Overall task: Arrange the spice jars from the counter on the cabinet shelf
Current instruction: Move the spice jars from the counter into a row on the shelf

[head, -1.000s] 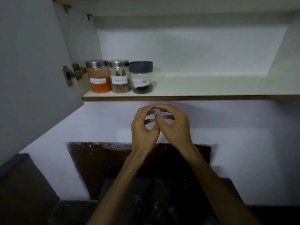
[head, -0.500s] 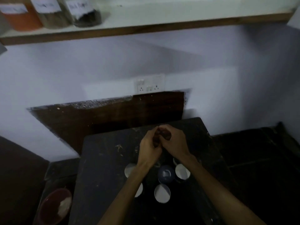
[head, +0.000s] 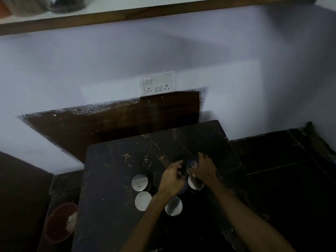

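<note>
Jars already on the cabinet shelf (head: 163, 10), upper left of frame; three partly visible. Several silver-lidded spice jars (head: 143, 200) remain on the dark counter (head: 112, 179), lower centre. Right hand (head: 204, 169) wraps one jar; left hand (head: 172, 179) half-curled beside, holding nothing visible.

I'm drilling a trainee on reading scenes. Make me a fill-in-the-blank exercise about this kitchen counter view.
1. The shiny-lidded jars stand on the dark ___.
2. The switch plate is fixed to the ___ behind them.
3. The bowl left of the jars is ___.
4. The right hand and left hand are both ___ the shelf.

Missing words: counter; wall; red; below.
</note>
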